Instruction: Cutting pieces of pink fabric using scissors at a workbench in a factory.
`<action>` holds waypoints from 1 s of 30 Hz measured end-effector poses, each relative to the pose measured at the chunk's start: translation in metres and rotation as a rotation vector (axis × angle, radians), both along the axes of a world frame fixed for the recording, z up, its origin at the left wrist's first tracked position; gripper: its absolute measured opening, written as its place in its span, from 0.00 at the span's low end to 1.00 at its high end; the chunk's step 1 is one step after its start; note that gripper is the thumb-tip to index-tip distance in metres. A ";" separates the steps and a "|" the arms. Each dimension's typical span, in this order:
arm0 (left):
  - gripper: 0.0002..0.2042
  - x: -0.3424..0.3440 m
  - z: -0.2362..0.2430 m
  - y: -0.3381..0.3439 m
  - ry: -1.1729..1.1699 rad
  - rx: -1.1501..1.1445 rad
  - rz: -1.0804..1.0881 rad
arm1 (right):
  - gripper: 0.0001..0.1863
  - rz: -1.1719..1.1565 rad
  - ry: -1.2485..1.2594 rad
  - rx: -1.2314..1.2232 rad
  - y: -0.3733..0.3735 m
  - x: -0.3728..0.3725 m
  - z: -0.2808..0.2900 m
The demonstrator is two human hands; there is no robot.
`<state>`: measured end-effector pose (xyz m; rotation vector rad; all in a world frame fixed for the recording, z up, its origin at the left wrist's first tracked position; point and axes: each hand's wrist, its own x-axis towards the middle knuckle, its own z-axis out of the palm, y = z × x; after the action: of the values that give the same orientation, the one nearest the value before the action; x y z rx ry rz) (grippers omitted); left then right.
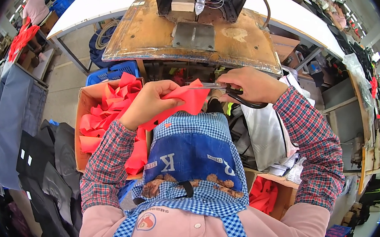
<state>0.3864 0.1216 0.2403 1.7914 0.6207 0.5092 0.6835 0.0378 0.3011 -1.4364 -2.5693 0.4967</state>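
My left hand [156,101] pinches a strip of bright red-orange fabric [190,101] over my lap. In my right hand [253,86] is a pair of scissors [249,101] with black handles, its metal blades pointing left across the top edge of the fabric. Whether the blades are parted cannot be made out. Below and left of my left hand, a cardboard box [81,154] is heaped with more red-orange fabric pieces [113,104].
Ahead stands a worn wooden worktable [138,36] carrying a dark machine [235,6]. White wrapped material [262,130] lies right of my knees, above another box [285,198] of red pieces. Black panels [60,161] are piled at left. A person [35,10] sits far left.
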 end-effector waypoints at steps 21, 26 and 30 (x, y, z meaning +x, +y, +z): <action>0.11 0.001 -0.006 -0.005 -0.017 -0.030 -0.056 | 0.19 -0.019 -0.004 -0.150 -0.011 -0.004 0.010; 0.11 0.001 -0.004 -0.005 0.100 0.107 -0.067 | 0.20 0.031 -0.032 -0.095 -0.013 -0.003 0.017; 0.11 0.003 -0.004 -0.005 0.095 0.143 -0.051 | 0.21 0.062 -0.053 -0.012 -0.007 -0.003 0.018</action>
<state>0.3898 0.1166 0.2365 1.9712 0.6148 0.4446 0.6808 0.0307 0.3191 -1.3956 -2.6646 0.4899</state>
